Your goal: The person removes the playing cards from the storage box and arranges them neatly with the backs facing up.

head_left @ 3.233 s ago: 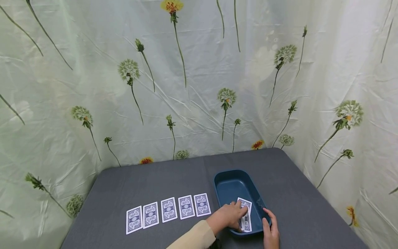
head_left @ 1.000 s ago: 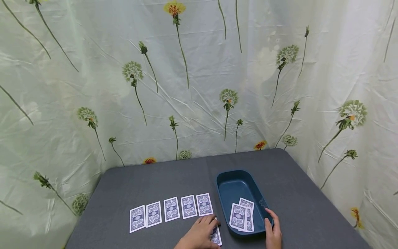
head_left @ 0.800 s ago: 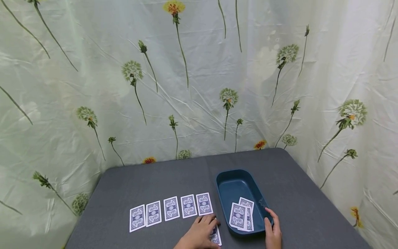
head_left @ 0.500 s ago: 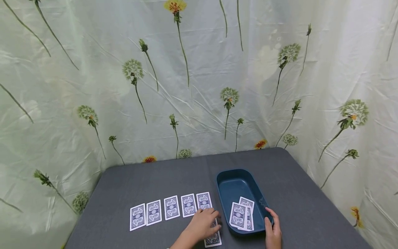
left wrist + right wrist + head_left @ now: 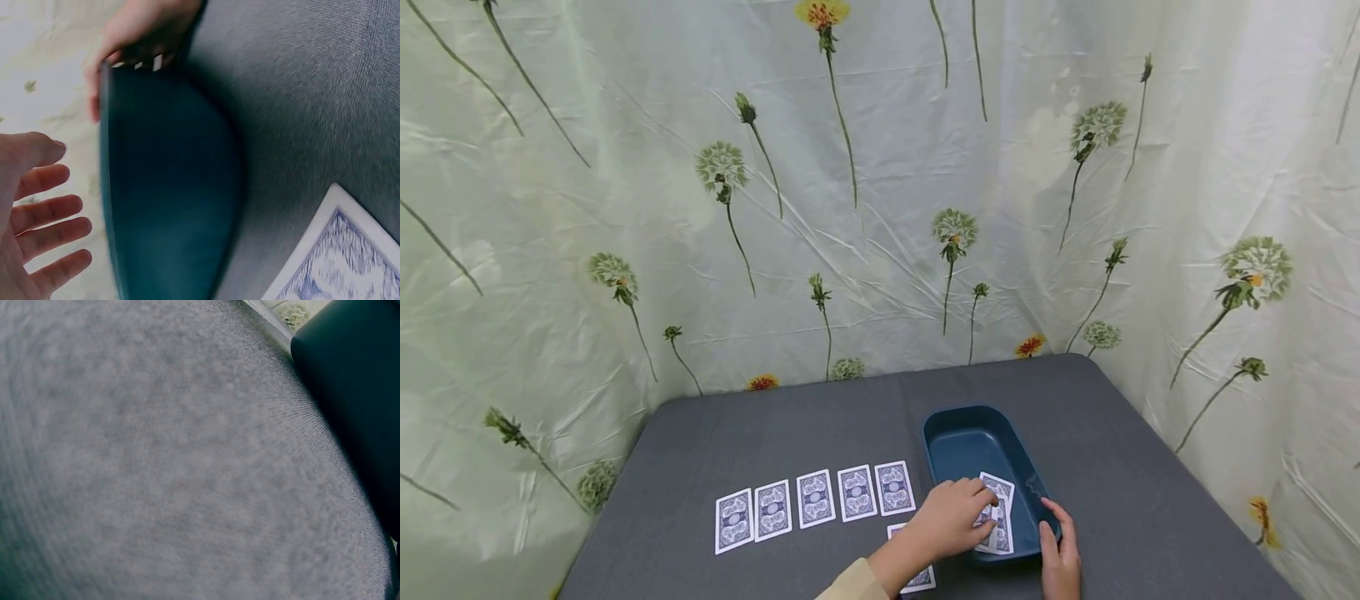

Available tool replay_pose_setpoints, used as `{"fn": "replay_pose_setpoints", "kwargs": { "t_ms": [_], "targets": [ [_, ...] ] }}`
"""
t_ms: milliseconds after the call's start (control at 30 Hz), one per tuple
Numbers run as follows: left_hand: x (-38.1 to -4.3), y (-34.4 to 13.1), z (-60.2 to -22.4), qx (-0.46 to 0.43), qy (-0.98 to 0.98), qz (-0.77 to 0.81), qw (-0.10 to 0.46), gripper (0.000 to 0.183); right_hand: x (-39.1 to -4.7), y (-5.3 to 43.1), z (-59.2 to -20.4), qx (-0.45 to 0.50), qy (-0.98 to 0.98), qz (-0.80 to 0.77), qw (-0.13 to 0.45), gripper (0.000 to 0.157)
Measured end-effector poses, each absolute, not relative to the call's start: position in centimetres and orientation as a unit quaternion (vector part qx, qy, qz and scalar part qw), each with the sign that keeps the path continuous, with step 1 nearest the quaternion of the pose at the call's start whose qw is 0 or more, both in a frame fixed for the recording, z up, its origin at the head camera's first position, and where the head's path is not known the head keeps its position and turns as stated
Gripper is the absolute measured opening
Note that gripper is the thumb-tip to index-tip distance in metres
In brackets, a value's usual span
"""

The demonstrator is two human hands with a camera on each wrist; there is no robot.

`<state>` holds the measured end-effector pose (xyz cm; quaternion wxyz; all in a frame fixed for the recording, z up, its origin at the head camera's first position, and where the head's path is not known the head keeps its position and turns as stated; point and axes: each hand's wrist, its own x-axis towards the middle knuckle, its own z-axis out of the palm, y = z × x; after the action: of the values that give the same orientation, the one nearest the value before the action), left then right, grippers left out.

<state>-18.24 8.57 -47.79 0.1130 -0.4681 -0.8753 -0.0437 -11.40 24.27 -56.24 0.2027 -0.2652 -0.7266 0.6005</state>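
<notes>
Having shifted from counter (image 5: 805, 433) to tray (image 5: 966, 446), the left hand (image 5: 951, 512) I am guiding is reaching, fingers (image 5: 50, 211) loosely parted, over the cards (image 5: 1003, 529) inside, my right hand (image 5: 1060, 554) gripping the tray, presumably for steadiness.

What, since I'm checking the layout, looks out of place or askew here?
One card lies on the near side of the row of five cards, breaking the line, and the pile in the tray overlaps askew. Nothing visible looks spilled or damaged.
</notes>
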Motion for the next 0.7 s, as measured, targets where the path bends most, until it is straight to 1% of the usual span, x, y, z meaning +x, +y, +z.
{"fn": "replay_pose_setpoints", "kwargs": {
  "t_ms": [100, 267, 500, 700],
  "targets": [
    [-18.5, 9.8, -48.5, -0.476, -0.876, -0.021, 0.076, 0.026, -11.5, 24.5, -56.0, -0.263, -0.728, 0.605, 0.187, 0.04],
    [-19.3, 11.2, -49.9, -0.463, -0.886, -0.001, 0.012, 0.039, -11.4, 24.7, -55.8, -0.262, -0.733, 0.605, 0.167, 0.041],
    [-20.2, 12.4, -51.0, -0.443, -0.894, 0.035, -0.057, 0.067, -11.4, 24.7, -55.8, -0.249, -0.726, 0.619, 0.165, 0.041],
    [-20.1, 12.9, -50.9, -0.428, -0.896, 0.068, -0.094, 0.072, -11.2, 24.8, -55.9, -0.254, -0.731, 0.612, 0.164, 0.041]
  ]
}}
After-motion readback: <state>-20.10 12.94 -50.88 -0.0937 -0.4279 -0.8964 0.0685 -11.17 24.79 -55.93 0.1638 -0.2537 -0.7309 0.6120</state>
